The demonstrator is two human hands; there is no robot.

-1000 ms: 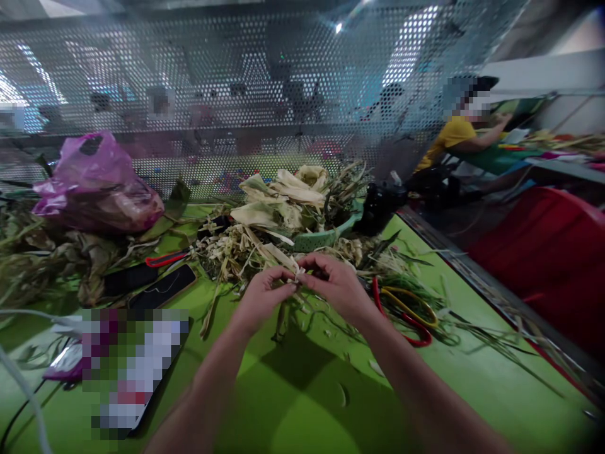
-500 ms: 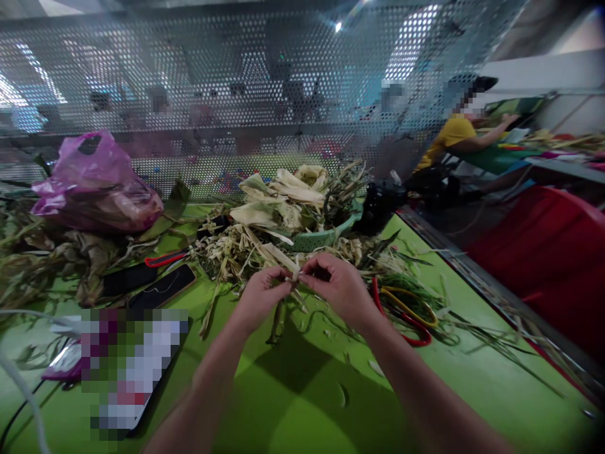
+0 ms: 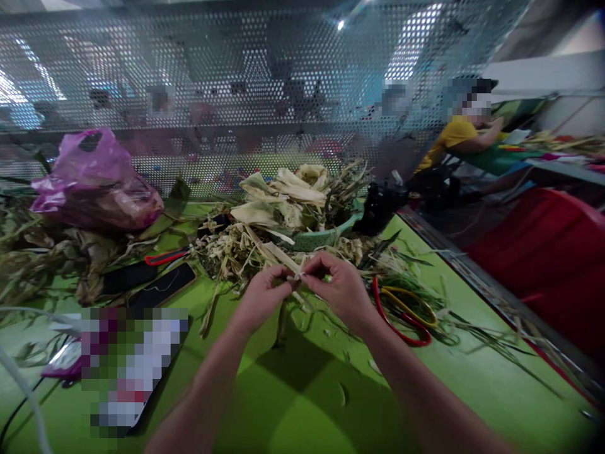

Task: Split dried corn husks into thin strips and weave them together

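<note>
In the head view, my left hand (image 3: 267, 291) and my right hand (image 3: 336, 285) meet over the green table (image 3: 302, 403), both closed in pinches. Between their fingertips is a pale strip of dried corn husk (image 3: 297, 270), which both hands grip. The exact fold or knot at the fingertips is too small to make out. Just behind the hands, a heap of dry husks (image 3: 278, 202) fills a green plastic basket (image 3: 316, 239). Shredded husk pieces (image 3: 231, 252) lie around it. Scissors with red and yellow handles (image 3: 406, 309) rest beside my right wrist.
A purple plastic bag (image 3: 94, 189) sits at the back left. A red-handled cutter (image 3: 165, 257), dark phones (image 3: 161, 287) and a blurred-out tablet (image 3: 142, 372) lie left. A perforated metal screen (image 3: 212, 94) stands behind; a person in yellow (image 3: 456, 132) sits right, beyond a red chair (image 3: 548, 252).
My fingertips have shifted slightly on the husk strip, the right ones a little further right. The person in yellow has raised a forearm nearer the head.
</note>
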